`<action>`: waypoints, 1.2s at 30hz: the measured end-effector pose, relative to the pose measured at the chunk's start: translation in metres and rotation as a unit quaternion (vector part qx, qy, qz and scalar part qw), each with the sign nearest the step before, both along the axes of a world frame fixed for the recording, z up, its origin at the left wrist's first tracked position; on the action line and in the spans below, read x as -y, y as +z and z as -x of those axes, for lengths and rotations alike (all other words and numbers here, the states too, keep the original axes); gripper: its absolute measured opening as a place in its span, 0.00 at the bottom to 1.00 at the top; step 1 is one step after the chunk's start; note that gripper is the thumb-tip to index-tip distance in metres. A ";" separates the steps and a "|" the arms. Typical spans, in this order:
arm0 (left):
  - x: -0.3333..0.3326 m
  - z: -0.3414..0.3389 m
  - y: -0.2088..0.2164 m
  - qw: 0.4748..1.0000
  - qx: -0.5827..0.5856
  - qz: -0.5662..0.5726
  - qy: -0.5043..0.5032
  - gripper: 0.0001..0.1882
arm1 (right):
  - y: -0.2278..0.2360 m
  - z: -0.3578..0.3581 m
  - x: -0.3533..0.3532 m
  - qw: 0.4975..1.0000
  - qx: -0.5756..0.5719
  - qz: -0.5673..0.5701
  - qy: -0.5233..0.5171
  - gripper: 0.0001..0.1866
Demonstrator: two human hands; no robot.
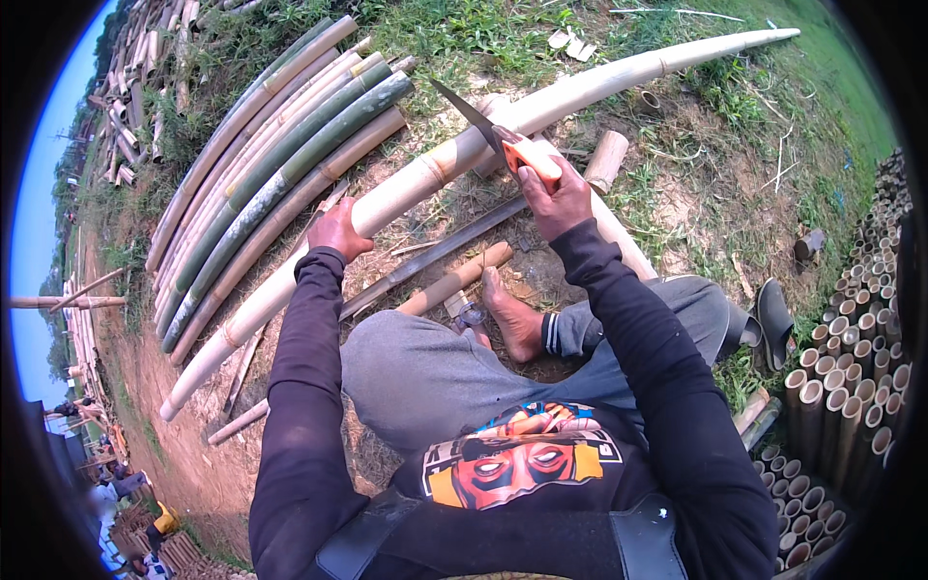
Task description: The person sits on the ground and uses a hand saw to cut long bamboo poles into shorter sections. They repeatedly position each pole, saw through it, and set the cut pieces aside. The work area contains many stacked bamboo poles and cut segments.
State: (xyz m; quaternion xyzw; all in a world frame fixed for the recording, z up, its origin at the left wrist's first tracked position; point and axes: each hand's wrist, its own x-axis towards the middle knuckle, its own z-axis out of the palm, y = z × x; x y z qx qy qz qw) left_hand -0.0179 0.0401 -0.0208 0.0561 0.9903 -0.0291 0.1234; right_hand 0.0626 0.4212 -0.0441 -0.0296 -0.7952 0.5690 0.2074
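Gripping a hand saw (498,135) by its orange handle, right hand (553,196) with fingers curled tight round the grip, blade angled up and to the left, its teeth resting across the long pale bamboo pole (425,176). Pressing down on that same pole further along, left hand (338,230) with fingers wrapped over the rounded top, thumb side toward the body. Lying diagonally across the dirt, from the lower left up to the thin tip at the upper right, with the saw meeting it near a dark node ring.

Sitting on the ground in grey trousers and a black long-sleeved shirt, one bare foot (510,319) tucked in just below the pole. Lying between foot and pole: a flat dark bamboo strip (425,259) and a short tan bamboo piece (454,280). Resting just beyond the saw hand, a short cut bamboo section (606,161). Stacked side by side beyond the left hand, a bundle of green and tan bamboo poles (280,164), parallel to the worked pole but apart from it. Standing on end at the right edge, many cut bamboo tubes (851,387) with open ends up. Lying near the right knee, a dark sandal (775,324). Patchy grass and bare earth all round.
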 end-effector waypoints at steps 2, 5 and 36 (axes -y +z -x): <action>0.002 0.001 -0.001 1.000 -0.024 -0.004 -0.015 0.43 | -0.001 -0.073 -0.016 0.996 0.007 0.091 0.024 0.17; 0.004 0.003 -0.008 1.000 0.001 0.000 -0.004 0.43 | 0.010 -0.175 -0.042 0.992 0.015 0.125 -0.008 0.16; 0.002 0.004 -0.005 1.000 -0.024 -0.004 -0.013 0.40 | 0.001 -0.010 -0.001 1.000 -0.003 0.015 -0.008 0.20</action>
